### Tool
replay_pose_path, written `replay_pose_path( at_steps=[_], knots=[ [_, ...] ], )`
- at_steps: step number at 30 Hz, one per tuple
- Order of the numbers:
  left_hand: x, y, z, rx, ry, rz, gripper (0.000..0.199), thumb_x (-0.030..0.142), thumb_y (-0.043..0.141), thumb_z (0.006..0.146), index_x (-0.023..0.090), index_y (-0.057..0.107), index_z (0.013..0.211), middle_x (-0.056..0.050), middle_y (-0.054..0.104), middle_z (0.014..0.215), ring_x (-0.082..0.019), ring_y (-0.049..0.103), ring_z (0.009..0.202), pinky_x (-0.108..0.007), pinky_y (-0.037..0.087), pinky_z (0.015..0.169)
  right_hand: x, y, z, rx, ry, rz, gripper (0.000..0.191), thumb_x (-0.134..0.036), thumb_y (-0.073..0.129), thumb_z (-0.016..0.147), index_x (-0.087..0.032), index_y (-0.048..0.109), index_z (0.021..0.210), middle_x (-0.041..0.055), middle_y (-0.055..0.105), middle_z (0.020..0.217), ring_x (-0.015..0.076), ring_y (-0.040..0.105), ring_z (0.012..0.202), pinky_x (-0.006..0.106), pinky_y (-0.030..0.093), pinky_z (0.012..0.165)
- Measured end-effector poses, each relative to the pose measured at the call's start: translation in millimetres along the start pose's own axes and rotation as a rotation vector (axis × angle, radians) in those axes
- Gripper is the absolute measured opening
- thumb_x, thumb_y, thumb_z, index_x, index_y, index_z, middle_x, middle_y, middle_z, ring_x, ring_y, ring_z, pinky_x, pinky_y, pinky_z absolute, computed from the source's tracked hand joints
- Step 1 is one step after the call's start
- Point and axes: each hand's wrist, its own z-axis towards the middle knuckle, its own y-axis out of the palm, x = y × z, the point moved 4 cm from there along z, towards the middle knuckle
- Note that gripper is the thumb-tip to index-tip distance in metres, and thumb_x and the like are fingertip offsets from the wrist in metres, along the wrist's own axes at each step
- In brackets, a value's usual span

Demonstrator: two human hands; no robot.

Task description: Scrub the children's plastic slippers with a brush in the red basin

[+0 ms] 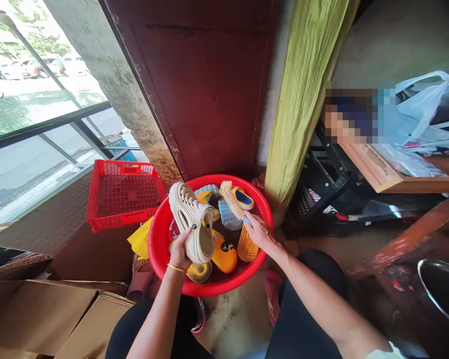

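Note:
A cream clog [192, 219] with a heel strap is gripped in my left hand [180, 249], held over the left side of a red basin [155, 249]. My right hand [259, 230] is closed round the handle of a scrubbing brush [230, 197] with pale bristles, above the basin's right side. Several slippers and clogs lie in the basin. Among them are a yellow slipper [224, 253] with a dark cartoon face, a yellow one showing its ribbed sole [248, 244], a grey-blue one [230, 215] and a yellow clog with blue lining [244, 198]. The brush and the cream clog are apart.
A red plastic crate [127, 194] stands behind the basin on the left. Cardboard boxes [41, 314] fill the lower left. A dark red door [205, 89] and a yellow-green curtain [303, 89] rise behind. At right, a wooden table [392, 179] bears plastic bags [419, 114].

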Motion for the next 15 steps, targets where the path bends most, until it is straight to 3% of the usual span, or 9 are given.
replay_pose_path(
  at_steps=[4,8,11,15],
  knots=[
    [13,-0.2,-4,0.014,0.134,-0.13,0.031,0.034,0.064,0.091,0.016,0.073,0.114,-0.007,0.08,0.094,-0.027,0.077,0.095,-0.039,0.063,0.092,-6,6,1,-0.029,0.016,0.148,0.058,-0.019,0.046,0.1,-0.014,0.041,0.157,0.0157,0.064,0.143,0.0237,0.062,0.127,0.036,0.049,0.107],
    [10,-0.2,-7,-0.004,0.074,-0.14,0.041,0.046,0.059,0.096,0.016,0.071,0.121,-0.007,0.08,0.093,-0.028,0.076,0.1,-0.043,0.06,0.097,-12,14,-4,-0.252,-0.009,0.093,0.069,-0.016,0.052,0.094,-0.012,0.034,0.161,0.0174,0.064,0.142,0.0241,0.064,0.125,0.033,0.049,0.105],
    [-2,-3.3,-3,-0.001,-0.029,-0.112,0.046,0.049,0.054,0.099,0.014,0.07,0.124,-0.009,0.08,0.092,-0.028,0.077,0.096,-0.043,0.06,0.096,-17,22,-12,-0.403,-0.056,-0.13,0.064,-0.01,0.054,0.091,-0.017,0.047,0.154,0.0159,0.071,0.125,0.027,0.069,0.115,0.036,0.052,0.099],
    [-15,-8.2,7,0.029,-0.083,-0.118,0.046,0.048,0.052,0.1,0.014,0.069,0.125,-0.011,0.08,0.09,-0.029,0.078,0.095,-0.044,0.062,0.092,-32,37,-15,-0.426,-0.013,-0.289,0.046,-0.004,0.05,0.089,-0.01,0.066,0.131,0.0245,0.07,0.12,0.0348,0.07,0.11,0.043,0.054,0.093]
  ],
)
